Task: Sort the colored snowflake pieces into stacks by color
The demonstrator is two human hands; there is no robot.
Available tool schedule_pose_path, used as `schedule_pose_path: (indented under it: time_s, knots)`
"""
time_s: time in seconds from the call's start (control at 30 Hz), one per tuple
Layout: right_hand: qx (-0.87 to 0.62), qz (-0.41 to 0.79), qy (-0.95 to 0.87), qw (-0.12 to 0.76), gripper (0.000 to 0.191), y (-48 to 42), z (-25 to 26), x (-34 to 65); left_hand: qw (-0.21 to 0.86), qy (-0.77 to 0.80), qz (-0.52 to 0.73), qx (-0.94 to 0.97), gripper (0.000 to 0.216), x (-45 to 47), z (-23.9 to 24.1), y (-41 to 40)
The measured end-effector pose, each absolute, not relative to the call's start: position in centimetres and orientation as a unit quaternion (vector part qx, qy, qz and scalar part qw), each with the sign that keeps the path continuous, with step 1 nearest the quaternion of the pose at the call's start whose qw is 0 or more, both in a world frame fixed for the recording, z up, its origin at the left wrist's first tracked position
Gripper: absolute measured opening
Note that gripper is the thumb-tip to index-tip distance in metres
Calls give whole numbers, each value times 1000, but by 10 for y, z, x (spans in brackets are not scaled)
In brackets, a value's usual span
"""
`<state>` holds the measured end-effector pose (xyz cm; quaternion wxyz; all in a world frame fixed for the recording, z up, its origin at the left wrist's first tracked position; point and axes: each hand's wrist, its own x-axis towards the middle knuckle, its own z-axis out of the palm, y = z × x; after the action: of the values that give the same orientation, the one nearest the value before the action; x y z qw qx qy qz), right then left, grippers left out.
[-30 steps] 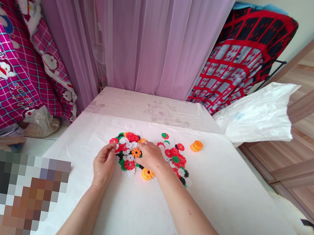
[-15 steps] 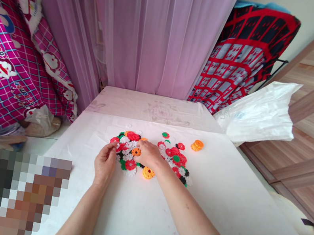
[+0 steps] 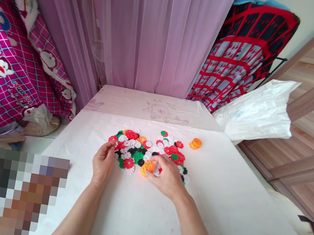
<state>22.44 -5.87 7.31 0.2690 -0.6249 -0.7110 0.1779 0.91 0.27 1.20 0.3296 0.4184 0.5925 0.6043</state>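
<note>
A heap of small flower-shaped plastic discs in red, white, green, black and orange lies on the white table. My right hand pinches an orange disc just over a small orange stack at the near edge of the heap. At the heap's left edge my left hand rests on the table, its fingers curled against the discs. Whether they hold a piece I cannot see. A second little stack of orange discs stands apart at the back right.
Pink curtains hang behind the table. A magenta patterned quilt is piled at the left, and a red and black blanket hangs at the back right. A white plastic bag lies by the table's right corner.
My right hand drew back from the middle of the heap to its near edge, carrying an orange disc to the small orange stack. My left hand stayed in place.
</note>
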Motion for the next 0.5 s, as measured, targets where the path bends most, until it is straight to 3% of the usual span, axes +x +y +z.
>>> schedule_pose_path:
  time_s: [0.5]
  knots:
    - [-618, 141, -736, 235, 22, -62, 66, 222, 337, 584, 613, 410, 31, 9, 8, 4]
